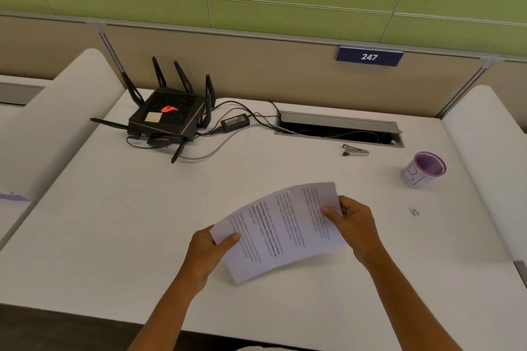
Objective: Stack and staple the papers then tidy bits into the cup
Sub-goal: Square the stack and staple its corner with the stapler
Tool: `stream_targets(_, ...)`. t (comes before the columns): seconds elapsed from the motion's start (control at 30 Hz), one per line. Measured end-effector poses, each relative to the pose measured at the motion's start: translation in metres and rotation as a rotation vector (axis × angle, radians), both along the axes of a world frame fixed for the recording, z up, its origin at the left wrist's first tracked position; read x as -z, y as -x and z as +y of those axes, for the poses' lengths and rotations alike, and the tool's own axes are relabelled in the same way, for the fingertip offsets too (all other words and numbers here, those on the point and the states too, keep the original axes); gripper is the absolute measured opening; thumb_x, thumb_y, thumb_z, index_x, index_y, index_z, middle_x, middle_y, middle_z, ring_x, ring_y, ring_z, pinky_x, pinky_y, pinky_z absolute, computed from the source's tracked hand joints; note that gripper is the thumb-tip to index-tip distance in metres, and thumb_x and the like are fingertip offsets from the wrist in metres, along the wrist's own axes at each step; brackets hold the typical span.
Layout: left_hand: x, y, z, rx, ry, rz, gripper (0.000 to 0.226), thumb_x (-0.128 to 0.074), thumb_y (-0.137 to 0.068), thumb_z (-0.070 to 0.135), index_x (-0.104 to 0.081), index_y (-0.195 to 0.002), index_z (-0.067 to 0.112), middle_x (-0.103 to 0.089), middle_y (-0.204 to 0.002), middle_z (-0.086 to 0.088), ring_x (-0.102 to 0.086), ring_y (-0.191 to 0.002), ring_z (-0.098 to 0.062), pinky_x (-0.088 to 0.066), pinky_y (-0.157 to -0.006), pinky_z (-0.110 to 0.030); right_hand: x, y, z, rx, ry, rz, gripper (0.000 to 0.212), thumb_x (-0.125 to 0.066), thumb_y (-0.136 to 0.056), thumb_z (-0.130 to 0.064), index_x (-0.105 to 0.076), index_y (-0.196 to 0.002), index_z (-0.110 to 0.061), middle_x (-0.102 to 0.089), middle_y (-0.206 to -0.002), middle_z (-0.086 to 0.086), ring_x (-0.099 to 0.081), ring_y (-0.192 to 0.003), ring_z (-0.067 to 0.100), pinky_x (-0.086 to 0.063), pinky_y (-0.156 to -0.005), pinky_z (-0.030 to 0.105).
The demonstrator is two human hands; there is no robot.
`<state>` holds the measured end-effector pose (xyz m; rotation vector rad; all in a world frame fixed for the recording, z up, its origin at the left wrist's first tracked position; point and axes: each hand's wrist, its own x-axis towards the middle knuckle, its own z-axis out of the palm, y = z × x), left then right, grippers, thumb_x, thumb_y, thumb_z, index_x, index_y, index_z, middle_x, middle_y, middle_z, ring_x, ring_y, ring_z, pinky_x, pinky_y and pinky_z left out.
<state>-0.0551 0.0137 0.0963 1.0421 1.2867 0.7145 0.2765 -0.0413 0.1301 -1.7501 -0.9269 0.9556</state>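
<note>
Head view: printed papers [281, 229] held above the white table [114, 222], bowed between both hands. Left hand [206, 251] at the lower left corner, thumb on top, fingers [232, 237] clamped on the sheets; right hand [355, 225] at the right edge, likewise pinching the sheets. Beyond, well apart from the sheets, a small stapler [355, 150] lying just in front of the open cable tray [339, 129]. To the right, a purple-rimmed cup [424, 169] standing upright, with small bits [414, 212] on the table nearer the front edge. Far left, a black router [168, 115] with antennas, beside its power adapter [235, 122].
</note>
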Motion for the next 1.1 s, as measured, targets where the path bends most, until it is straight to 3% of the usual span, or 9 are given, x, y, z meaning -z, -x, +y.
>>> stream_targets(0.13,-0.001,0.005,-0.003,0.116,-0.103,0.026,0.034,-0.079,-0.092,0.015,-0.075,-0.122,0.028,-0.082,-0.114,0.013,-0.077,-0.107,-0.009,-0.065,-0.083,-0.024,-0.024,-0.010,0.021,-0.134,0.024,-0.114,0.013,-0.075,-0.095,-0.018,-0.079,-0.107,-0.021,-0.081,-0.094,-0.008,-0.077,-0.079,0.013,-0.062,-0.067,0.027)
stream_targets(0.3,-0.002,-0.004,-0.003,0.260,-0.099,0.072,0.036,-0.076,-0.095,0.012,-0.072,-0.121,0.036,-0.081,-0.111,0.018,-0.077,-0.108,-0.012,-0.064,-0.085,-0.022,-0.044,-0.013,0.046,-0.368,0.096,-0.304,0.009,-0.072,-0.097,-0.021,-0.078,-0.102,-0.023,-0.078,-0.094,-0.010,-0.074,-0.075,0.008,-0.056,-0.061,0.018)
stream_targets(0.47,-0.010,-0.037,0.008,0.325,-0.119,0.058,0.027,-0.068,-0.101,0.026,-0.072,-0.127,0.032,-0.081,-0.116,0.009,-0.077,-0.109,-0.016,-0.065,-0.091,-0.033,-0.046,-0.004,0.071,-0.561,0.138,-0.427,0.011,-0.072,-0.096,-0.021,-0.078,-0.106,-0.019,-0.076,-0.101,-0.007,-0.072,-0.085,0.009,-0.055,-0.071,0.019)
stream_targets(0.63,-0.022,-0.071,0.018,0.289,-0.138,0.025,0.020,-0.058,-0.107,0.032,-0.071,-0.118,0.023,-0.081,-0.109,0.003,-0.079,-0.097,-0.020,-0.068,-0.084,-0.038,-0.043,0.008,0.089,-0.693,0.143,-0.526,0.008,-0.072,-0.095,-0.018,-0.079,-0.100,-0.016,-0.077,-0.097,-0.003,-0.071,-0.083,0.011,-0.058,-0.073,0.024)
stream_targets(0.8,-0.014,-0.090,0.026,0.185,-0.098,0.029,0.027,-0.055,-0.107,0.041,-0.068,-0.110,0.018,-0.080,-0.101,-0.007,-0.079,-0.090,-0.030,-0.065,-0.082,-0.052,-0.032,0.014,0.101,-0.770,0.167,-0.593,0.012,-0.072,-0.095,-0.021,-0.077,-0.105,-0.020,-0.074,-0.098,-0.004,-0.068,-0.086,0.013,-0.059,-0.080,0.033)
stream_targets(0.93,-0.007,-0.097,0.031,0.138,-0.069,0.030,0.030,-0.055,-0.106,0.043,-0.068,-0.107,0.016,-0.080,-0.097,-0.007,-0.079,-0.089,-0.031,-0.066,-0.081,-0.048,-0.021,0.011,0.109,-0.773,0.185,-0.603,0.013,-0.072,-0.094,-0.023,-0.076,-0.106,-0.020,-0.074,-0.099,-0.004,-0.067,-0.086,0.011,-0.060,-0.082,0.038)
stream_targets(1.0,-0.004,-0.100,0.035,0.133,-0.075,0.056,0.033,-0.054,-0.106,0.043,-0.067,-0.103,0.013,-0.079,-0.094,-0.010,-0.077,-0.084,-0.032,-0.064,-0.074,-0.041,-0.016,0.008,0.112,-0.772,0.195,-0.594,0.012,-0.071,-0.094,-0.024,-0.076,-0.103,-0.019,-0.074,-0.097,-0.003,-0.067,-0.083,0.012,-0.061,-0.081,0.040)
stream_targets(1.1,0.003,-0.106,0.043,0.128,-0.087,0.102,0.034,-0.053,-0.106,0.043,-0.064,-0.094,0.013,-0.074,-0.081,-0.007,-0.071,-0.068,-0.018,-0.056,-0.064,-0.028,-0.007,0.002,0.119,-0.770,0.203,-0.553,0.012,-0.071,-0.094,-0.025,-0.076,-0.102,-0.017,-0.075,-0.095,-0.003,-0.068,-0.082,0.013,-0.061,-0.080,0.041)
